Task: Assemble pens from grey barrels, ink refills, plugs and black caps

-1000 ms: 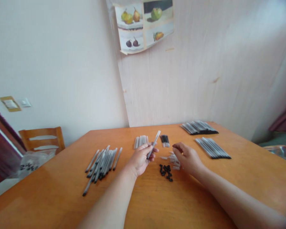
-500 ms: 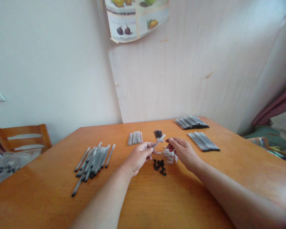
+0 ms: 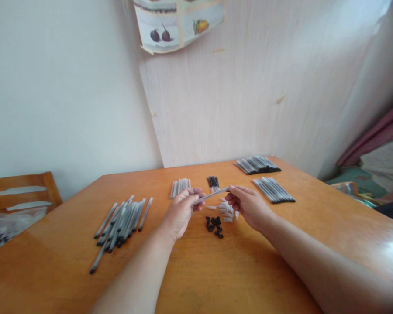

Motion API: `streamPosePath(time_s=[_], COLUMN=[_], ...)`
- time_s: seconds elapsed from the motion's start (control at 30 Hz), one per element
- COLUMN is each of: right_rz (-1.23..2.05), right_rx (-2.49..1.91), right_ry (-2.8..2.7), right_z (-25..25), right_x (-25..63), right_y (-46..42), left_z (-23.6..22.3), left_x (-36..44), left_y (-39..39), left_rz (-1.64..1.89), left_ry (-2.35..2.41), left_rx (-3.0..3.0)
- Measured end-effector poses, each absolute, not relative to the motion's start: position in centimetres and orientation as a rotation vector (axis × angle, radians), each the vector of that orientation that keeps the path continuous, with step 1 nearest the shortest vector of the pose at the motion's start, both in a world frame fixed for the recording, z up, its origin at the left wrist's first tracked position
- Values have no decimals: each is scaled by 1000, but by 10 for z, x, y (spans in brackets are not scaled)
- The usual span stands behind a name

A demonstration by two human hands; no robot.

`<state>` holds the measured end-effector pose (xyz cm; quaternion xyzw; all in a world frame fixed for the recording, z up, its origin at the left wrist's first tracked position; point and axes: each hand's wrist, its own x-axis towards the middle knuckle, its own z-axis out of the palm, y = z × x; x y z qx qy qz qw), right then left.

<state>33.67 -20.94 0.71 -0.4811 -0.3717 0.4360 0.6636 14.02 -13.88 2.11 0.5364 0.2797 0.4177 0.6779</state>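
Observation:
A slim pen is held above the table, slanting slightly up to the right. My left hand is closed around its left end. At the other end, the fingertips of my right hand pinch the tip; whether a small part is between them is hidden. Beneath the hands lie a loose heap of short clear-white caps and a cluster of small black plugs. Just behind the pen is a bundle of thin dark refills. A row of whitish tubes lies beyond my left hand.
On the left of the wooden table is a loose pile of black-ended pens. Two neat rows of pens, a nearer one and a farther one, lie at the right. A chair stands beyond the left edge.
My right hand has come onto the pen's far end, where before it was apart. The pen has tipped closer to level. The whole view has shifted slightly.

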Motion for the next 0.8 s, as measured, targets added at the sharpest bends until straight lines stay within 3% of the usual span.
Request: streamPosePath(time_s=[0.8], right_rz=[1064], right_rx=[-1106], right_ry=[-946], right_z=[5], right_x=[327], right_y=[-214], left_z=[21], left_x=[139], left_y=[-133], left_rz=[977], left_ry=[485], left_rx=[917])
